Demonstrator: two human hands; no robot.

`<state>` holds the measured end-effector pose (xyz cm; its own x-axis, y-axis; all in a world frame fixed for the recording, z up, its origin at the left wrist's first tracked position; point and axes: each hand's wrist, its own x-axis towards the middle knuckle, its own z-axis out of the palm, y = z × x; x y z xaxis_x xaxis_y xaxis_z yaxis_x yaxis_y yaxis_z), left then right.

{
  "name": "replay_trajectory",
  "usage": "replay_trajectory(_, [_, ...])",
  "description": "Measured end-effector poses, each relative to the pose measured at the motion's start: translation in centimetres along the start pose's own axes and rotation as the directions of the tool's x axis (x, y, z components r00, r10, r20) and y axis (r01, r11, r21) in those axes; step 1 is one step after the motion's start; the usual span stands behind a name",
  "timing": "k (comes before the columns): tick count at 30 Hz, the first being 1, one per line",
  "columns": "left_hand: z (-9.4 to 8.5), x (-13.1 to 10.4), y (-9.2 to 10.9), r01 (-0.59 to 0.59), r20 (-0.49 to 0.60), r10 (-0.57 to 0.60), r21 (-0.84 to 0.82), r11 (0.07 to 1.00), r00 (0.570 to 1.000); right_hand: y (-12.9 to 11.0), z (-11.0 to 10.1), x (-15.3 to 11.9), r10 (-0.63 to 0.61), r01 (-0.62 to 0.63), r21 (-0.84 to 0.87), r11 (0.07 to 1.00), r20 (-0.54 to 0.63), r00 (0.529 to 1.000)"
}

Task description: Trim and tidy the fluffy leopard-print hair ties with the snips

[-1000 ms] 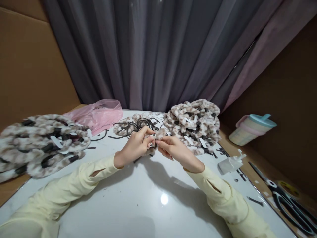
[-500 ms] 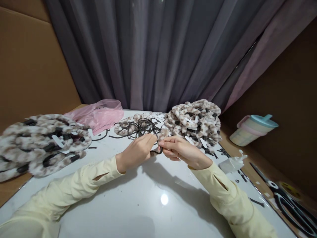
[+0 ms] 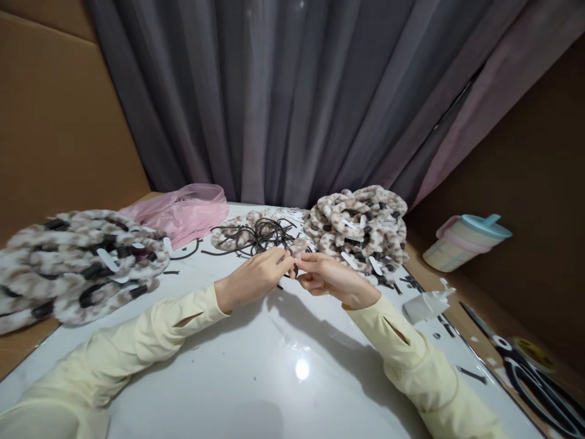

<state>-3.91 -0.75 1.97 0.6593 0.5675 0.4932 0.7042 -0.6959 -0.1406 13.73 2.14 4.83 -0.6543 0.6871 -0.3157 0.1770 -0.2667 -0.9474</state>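
Mid-desk, a small fuzzy piece [image 3: 296, 266] with dark elastic is pinched between left hand [image 3: 253, 281] and right hand [image 3: 329, 279], both grips clamped; careful fingertip alignment is judged needed next.

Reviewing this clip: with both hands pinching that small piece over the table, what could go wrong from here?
The left hand and right hand pinch a small fuzzy piece by fingertips only, so it might slip. The loose dark bands lie just behind and could snag. The right sleeve is close to the white bottle and could knock it.
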Motion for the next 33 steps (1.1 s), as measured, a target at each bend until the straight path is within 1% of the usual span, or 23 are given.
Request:
replay_trajectory(2, [0.4,-0.1,-0.1,0.005,0.004,-0.005,0.048,0.999,1.000,0.3,0.0,0.2,-0.026,0.026,-0.038,0.999,0.000,1.000])
replay_trajectory(4, [0.6,-0.1,-0.1,0.009,0.019,-0.010,0.076,0.997,1.000,0.6,-0.1,0.4,-0.057,0.055,-0.086,0.995,-0.025,0.998])
replay_trajectory(7, [0.6,-0.1,-0.1,-0.009,0.067,0.003,0.082,0.997,0.998,1.0,-0.2,0.6,-0.090,0.079,-0.166,0.983,-0.060,0.994])
replay_trajectory(9, [0.5,-0.2,-0.2,-0.034,0.107,0.027,0.067,0.997,0.994,1.1,-0.3,0.6,-0.098,0.083,-0.202,0.976,-0.063,0.993])
replay_trajectory(14, [-0.8,-0.1,-0.7,-0.118,0.168,0.118,-0.010,0.993,0.979,0.3,-0.6,0.1,-0.075,0.070,-0.201,0.977,-0.017,0.997])
replay_trajectory(17, [-1.5,0.1,-0.9,-0.207,0.190,0.203,-0.001,0.978,0.960,-0.1,-0.9,-0.2,-0.036,0.043,-0.172,0.984,0.041,0.999])
replay_trajectory(21, [-1.5,0.2,-0.8,-0.312,0.144,0.301,0.060,0.948,0.943,-0.2,-1.4,-0.1,0.035,-0.018,-0.129,0.992,0.135,0.990])
replay_trajectory(24, [-1.3,0.2,-0.8,-0.363,0.104,0.352,0.113,0.925,0.930,-0.1,-1.8,0.2,0.064,-0.046,-0.102,0.994,0.180,0.982])
replay_trajectory(26, [-1.2,0.1,-0.9,-0.408,0.082,0.400,0.136,0.903,0.913,0.0,-2.0,0.3,0.080,-0.061,-0.099,0.993,0.203,0.976])
replay_trajectory(29, [-1.2,0.1,-0.9,-0.460,0.068,0.455,0.160,0.873,0.888,0.2,-2.1,0.4,0.090,-0.068,-0.109,0.992,0.210,0.974])
replay_trajectory(33, [-1.0,0.1,-0.9,-0.481,0.062,0.478,0.156,0.863,0.876,0.0,-2.1,0.1,0.079,-0.053,-0.136,0.989,0.191,0.979])
